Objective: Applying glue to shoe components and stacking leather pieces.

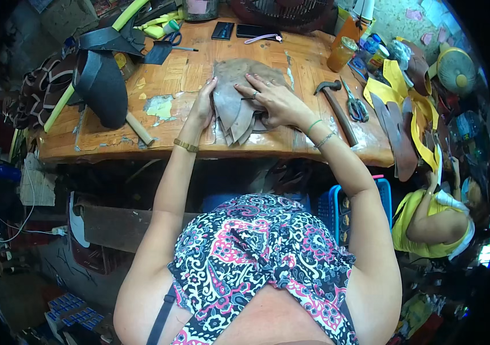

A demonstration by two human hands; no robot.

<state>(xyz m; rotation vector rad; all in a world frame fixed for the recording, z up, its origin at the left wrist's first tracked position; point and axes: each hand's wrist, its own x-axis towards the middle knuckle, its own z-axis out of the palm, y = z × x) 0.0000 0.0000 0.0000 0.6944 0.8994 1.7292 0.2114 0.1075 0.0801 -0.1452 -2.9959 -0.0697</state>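
A fanned stack of brown-grey leather pieces (234,112) lies on the wooden table in front of me, with its pointed ends toward me. My left hand (202,102) rests along the stack's left edge. Its fingers look stretched out, though some of them are hidden. Across the top of the pieces lies my right hand (276,103), palm down with the fingers spread. Part of its thumb side is hard to make out.
To the right lie a hammer (337,112) and scissors (354,104), with a jar (342,54) behind them. Dark curved material (100,86) and a wooden handle (139,128) are at left. Phones (222,31) lie at the back. Another person (431,221) sits at right, near yellow strips (391,86).
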